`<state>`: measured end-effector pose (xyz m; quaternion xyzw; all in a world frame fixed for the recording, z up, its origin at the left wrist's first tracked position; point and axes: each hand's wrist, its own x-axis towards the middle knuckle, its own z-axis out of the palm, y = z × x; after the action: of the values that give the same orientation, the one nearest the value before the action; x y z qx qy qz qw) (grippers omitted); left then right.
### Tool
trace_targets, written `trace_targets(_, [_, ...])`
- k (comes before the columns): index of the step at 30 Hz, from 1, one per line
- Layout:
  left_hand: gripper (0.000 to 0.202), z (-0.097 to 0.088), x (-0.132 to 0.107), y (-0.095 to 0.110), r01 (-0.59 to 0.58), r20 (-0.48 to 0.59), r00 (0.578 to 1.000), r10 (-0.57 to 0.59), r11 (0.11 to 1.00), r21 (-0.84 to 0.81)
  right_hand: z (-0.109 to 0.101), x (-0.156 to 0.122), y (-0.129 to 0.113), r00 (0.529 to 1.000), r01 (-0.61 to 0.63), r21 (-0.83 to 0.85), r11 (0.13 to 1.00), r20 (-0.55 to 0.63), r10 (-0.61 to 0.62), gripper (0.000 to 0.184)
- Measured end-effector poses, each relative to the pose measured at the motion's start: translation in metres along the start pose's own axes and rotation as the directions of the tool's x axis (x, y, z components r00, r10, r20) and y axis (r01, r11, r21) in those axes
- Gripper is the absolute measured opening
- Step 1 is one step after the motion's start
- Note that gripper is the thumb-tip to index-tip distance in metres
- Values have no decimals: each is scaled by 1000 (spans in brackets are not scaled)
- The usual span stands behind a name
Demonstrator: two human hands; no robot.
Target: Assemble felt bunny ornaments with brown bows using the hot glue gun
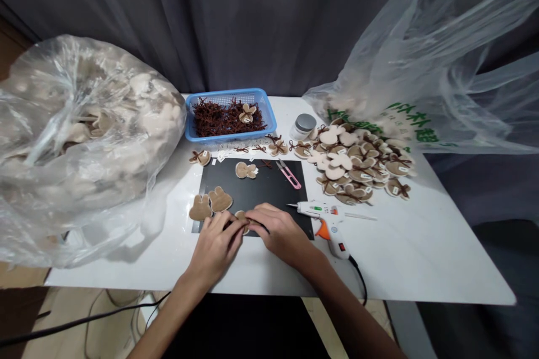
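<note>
Both my hands meet at the front edge of a black mat (pixel 269 188) on the white table. My left hand (pixel 217 247) and my right hand (pixel 278 230) have their fingers closed together on a small tan felt piece (pixel 241 215), mostly hidden under the fingertips. Two tan rabbit-shaped felt pieces (pixel 210 203) lie just left of my left hand. A white glue gun (pixel 326 216) with an orange trigger lies right of my right hand. Pink snips (pixel 289 174) and another felt piece (pixel 246 170) rest on the mat's far part.
A blue basket (pixel 231 133) of brown bows stands behind the mat. A pile of finished felt pieces (pixel 357 162) and a small grey-lidded jar (pixel 305 123) lie at right. Large clear plastic bags (pixel 76 146) sit left and right (pixel 442 67). The gun's cord (pixel 360 280) drops off the front edge.
</note>
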<state>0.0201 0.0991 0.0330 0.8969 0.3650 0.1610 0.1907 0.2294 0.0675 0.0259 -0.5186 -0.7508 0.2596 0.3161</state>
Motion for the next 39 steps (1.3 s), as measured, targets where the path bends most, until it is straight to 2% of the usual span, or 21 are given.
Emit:
trace_targets(6, [22, 2, 1, 2, -2, -49, 999, 6, 998, 65, 5, -6, 6, 993, 99, -42, 994, -61, -102, 25])
trace_targets(9, [24, 4, 0, 2, 35, -62, 998, -32, 999, 36, 10, -8, 9, 989, 96, -32, 995, -107, -98, 26])
trace_targets(16, [25, -2, 3, 0, 4, -48, 999, -1, 998, 59, 12, -10, 14, 984, 106, 5, 994, -145, -104, 25])
trace_targets(22, [21, -14, 15, 4, -43, 51, 998, 40, 998, 49, 3, -9, 17, 987, 122, 45, 991, -114, -116, 19])
trace_targets(25, [20, -14, 17, 5, 21, 76, 997, -20, 1000, -20, 2, -9, 17, 991, 95, 62, 994, -104, -88, 17])
trace_targets(29, [17, -6, 11, 7, 143, 23, 990, -142, 986, -80, 1, -6, 17, 997, 50, 86, 995, -66, -44, 17])
trace_targets(32, [15, -1, 5, 11, 189, -38, 981, -193, 978, -84, -2, -2, 16, 998, 51, 83, 995, -25, -50, 17])
trace_targets(36, [16, 0, 2, 16, 135, -87, 986, -141, 988, -69, -5, 2, 12, 991, 130, 25, 991, 15, -130, 17])
trace_targets(39, [16, 3, 2, 16, 113, -132, 984, -119, 992, -51, -3, 4, 13, 989, 146, 4, 989, 26, -146, 16])
